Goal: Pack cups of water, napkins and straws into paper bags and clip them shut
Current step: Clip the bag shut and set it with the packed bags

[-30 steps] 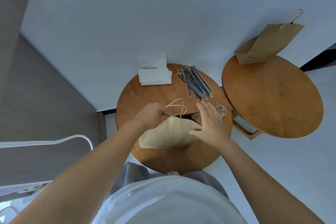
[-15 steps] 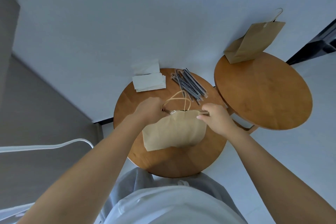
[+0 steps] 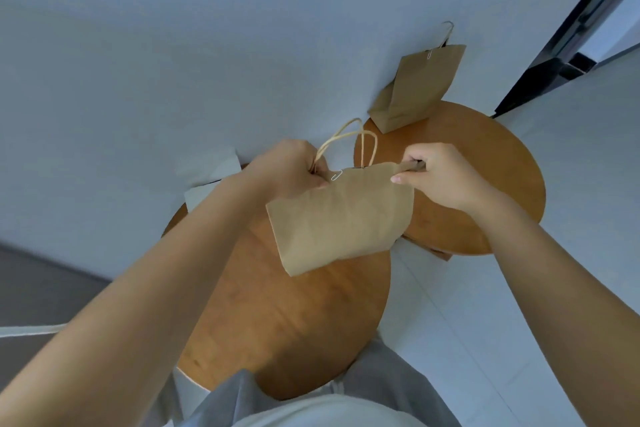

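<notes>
A brown paper bag (image 3: 341, 215) hangs in the air above the near round table (image 3: 294, 315), held at its top edge by both hands. My left hand (image 3: 291, 170) grips the top left corner and the twine handles (image 3: 349, 139). A metal paper clip (image 3: 336, 175) sits on the top edge beside that hand. My right hand (image 3: 440, 173) pinches the top right corner. The bag's mouth looks pressed shut; its contents are hidden. White napkins (image 3: 207, 180) peek out behind my left forearm. The straws are hidden.
A second round wooden table (image 3: 485, 184) stands to the right, touching the wall. On its far side a clipped paper bag (image 3: 415, 90) leans against the white wall. A dark door frame (image 3: 568, 35) is at the upper right. Pale floor lies between the tables.
The bag has been lifted off the near table and carried up and to the right, toward the second table. Both hands kept their hold on its top edge. My head turned right.
</notes>
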The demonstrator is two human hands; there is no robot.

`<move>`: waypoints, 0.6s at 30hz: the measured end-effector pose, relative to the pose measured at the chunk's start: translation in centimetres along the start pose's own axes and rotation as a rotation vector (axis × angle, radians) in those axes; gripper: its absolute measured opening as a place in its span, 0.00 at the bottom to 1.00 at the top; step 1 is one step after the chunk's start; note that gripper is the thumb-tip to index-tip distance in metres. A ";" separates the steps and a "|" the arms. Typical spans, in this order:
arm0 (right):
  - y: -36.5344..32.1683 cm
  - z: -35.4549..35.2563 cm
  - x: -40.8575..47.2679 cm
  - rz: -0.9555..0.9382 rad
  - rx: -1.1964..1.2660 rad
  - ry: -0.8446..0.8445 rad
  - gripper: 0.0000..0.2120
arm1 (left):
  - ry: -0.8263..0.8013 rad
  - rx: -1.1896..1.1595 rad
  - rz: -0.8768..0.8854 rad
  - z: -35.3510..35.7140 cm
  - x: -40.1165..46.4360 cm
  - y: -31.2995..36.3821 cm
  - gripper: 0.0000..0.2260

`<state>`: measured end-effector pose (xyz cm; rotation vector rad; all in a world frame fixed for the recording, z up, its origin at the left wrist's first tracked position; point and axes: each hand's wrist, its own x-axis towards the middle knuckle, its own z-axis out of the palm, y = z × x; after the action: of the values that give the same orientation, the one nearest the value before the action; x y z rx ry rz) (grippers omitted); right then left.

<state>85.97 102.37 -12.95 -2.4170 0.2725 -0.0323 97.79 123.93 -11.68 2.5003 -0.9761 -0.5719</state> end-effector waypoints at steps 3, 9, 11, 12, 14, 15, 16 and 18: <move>2.9 -3.1 2.2 -0.015 0.024 0.009 0.14 | 0.010 0.006 -0.029 -0.7 3.4 3.2 0.06; 9.1 -8.9 7.9 -0.024 0.063 0.091 0.07 | 0.052 -0.014 -0.050 -2.1 11.6 8.9 0.05; 11.3 -10.2 9.6 -0.007 0.074 0.113 0.05 | 0.059 0.005 -0.047 -1.8 14.5 10.3 0.05; 12.4 -10.8 10.4 0.002 0.087 0.123 0.04 | 0.055 0.011 -0.045 -1.4 15.9 10.9 0.05; 14.6 -11.9 11.9 0.022 0.116 0.136 0.02 | 0.037 0.009 -0.047 -0.3 18.8 11.8 0.05; 15.8 -12.3 12.6 0.033 0.120 0.136 0.01 | 0.026 0.006 -0.053 0.3 20.1 12.0 0.05; 16.8 -12.7 13.4 0.042 0.113 0.134 0.01 | 0.021 0.003 -0.058 1.0 21.5 12.3 0.05; 19.0 -13.1 15.1 0.060 0.090 0.135 0.01 | 0.024 0.003 -0.071 2.5 24.4 12.5 0.06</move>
<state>95.94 76.83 -16.05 -2.3194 0.3974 -0.1776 106.19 97.71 -13.12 2.5472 -0.8825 -0.5609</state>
